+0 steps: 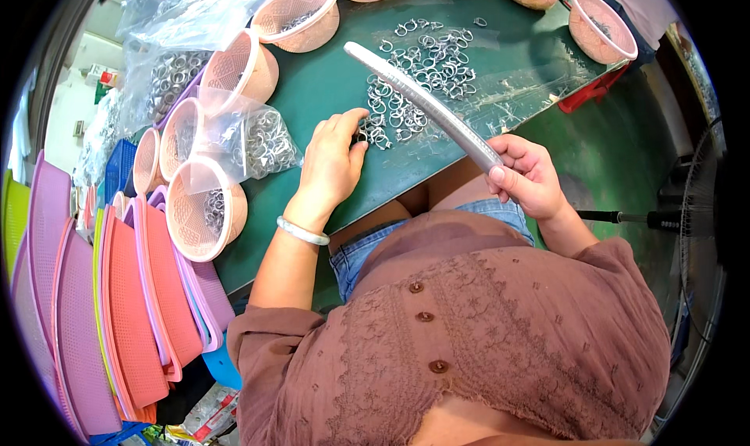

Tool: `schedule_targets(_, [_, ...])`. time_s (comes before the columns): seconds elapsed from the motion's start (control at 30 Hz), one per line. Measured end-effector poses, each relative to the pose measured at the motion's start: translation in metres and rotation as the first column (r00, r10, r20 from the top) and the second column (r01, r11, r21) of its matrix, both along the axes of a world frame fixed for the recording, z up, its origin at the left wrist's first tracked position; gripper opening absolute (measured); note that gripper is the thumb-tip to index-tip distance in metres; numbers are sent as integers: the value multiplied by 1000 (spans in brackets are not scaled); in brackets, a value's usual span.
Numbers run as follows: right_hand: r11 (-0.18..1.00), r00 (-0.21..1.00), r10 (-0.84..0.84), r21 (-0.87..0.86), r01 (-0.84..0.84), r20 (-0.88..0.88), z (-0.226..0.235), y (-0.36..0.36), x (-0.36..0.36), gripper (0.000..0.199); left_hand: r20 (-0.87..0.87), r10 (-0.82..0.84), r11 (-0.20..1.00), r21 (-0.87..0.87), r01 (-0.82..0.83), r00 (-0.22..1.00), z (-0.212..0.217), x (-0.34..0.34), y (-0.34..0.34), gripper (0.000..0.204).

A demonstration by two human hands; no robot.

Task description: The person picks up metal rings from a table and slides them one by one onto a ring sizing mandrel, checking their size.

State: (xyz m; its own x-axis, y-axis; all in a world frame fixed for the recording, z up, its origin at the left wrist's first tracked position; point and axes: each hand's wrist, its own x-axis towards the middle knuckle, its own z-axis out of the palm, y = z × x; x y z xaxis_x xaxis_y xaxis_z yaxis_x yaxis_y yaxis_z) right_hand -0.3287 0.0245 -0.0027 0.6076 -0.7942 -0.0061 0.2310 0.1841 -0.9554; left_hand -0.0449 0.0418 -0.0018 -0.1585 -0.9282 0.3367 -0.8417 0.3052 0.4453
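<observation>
My right hand (533,176) grips the thick end of a long silver ring mandrel (428,102). Its tapered end points up and to the left, above the green table, and fine marks run along its length. Loose silver rings (437,65) lie in a spread pile under and beyond the mandrel. At the pile's left edge rests my left hand (332,151), its thumb and fingers bent but apart beside the nearest rings. Any ring between those fingertips is too small to make out. A pale bangle (302,231) circles my left wrist.
Pink baskets, several holding rings, line the table's left and far edges, one basket (207,208) nearest me. A clear bag of rings (269,143) lies left of my left hand. Stacked coloured baskets (144,290) stand at left. A fan (699,212) is at right.
</observation>
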Motion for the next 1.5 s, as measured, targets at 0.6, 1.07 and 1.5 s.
schedule_targets(0.6, [967, 960, 214, -101, -235, -183, -2, 9, 31, 22, -940, 82, 976, 7, 220, -332, -1, 40, 31, 28])
schedule_targets(1.07, [878, 938, 94, -416, -236, -335, 0, 12, 41, 23, -995, 57, 969, 34, 245, -86, -1, 27, 56, 31])
schedule_targets(1.5, [872, 931, 138, -404, -276, -337, -3, 12, 42, 22, -999, 51, 961, 51, 272, 8, -2, 30, 64, 29])
